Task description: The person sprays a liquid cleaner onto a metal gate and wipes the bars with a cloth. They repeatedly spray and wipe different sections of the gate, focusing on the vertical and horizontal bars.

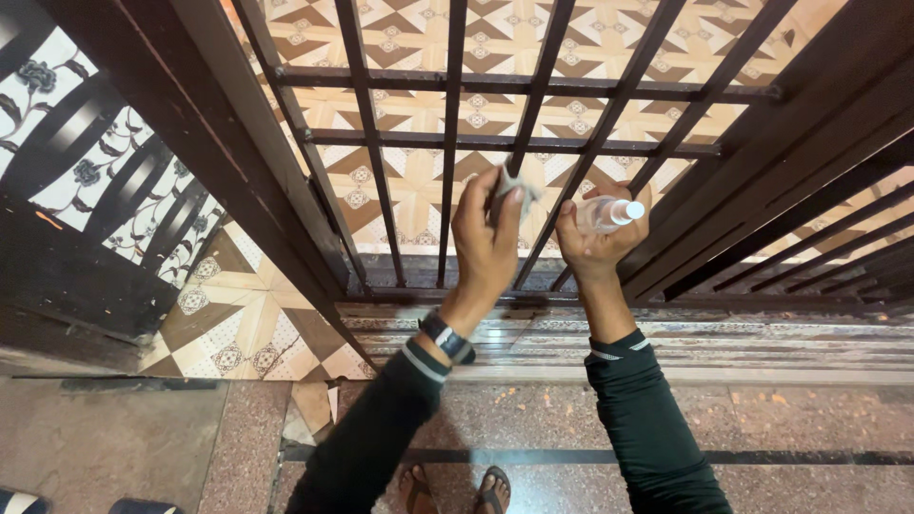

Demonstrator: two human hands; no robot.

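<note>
Looking down from head height here. Far off to the left of both hands there's a second dark gate point(86, 190) with floral tile showing behind it, and below that a patch of patterned floor tile point(243, 324).

The left hand point(486, 238) is up against the dark metal grille point(447, 143), fingers pinched around a small grey cloth point(514, 186) and pressing it onto one of the slanted bars. A dark wristband point(446, 337) sits on that wrist, just above the dark green sleeve point(381, 428).

Just beside it to the right, the right hand point(600, 238) is wrapped around a small clear spray bottle point(609, 213) with a white cap, lying roughly sideways in the grip with the cap end pointing right. That hand is close to the bars too, can't tell if the bottle actually touches them.

Below both hands there's the worn stone threshold point(666, 347) of the gate, then speckled floor, and two feet in sandals point(455, 490) at the bottom edge between the arms.
</note>
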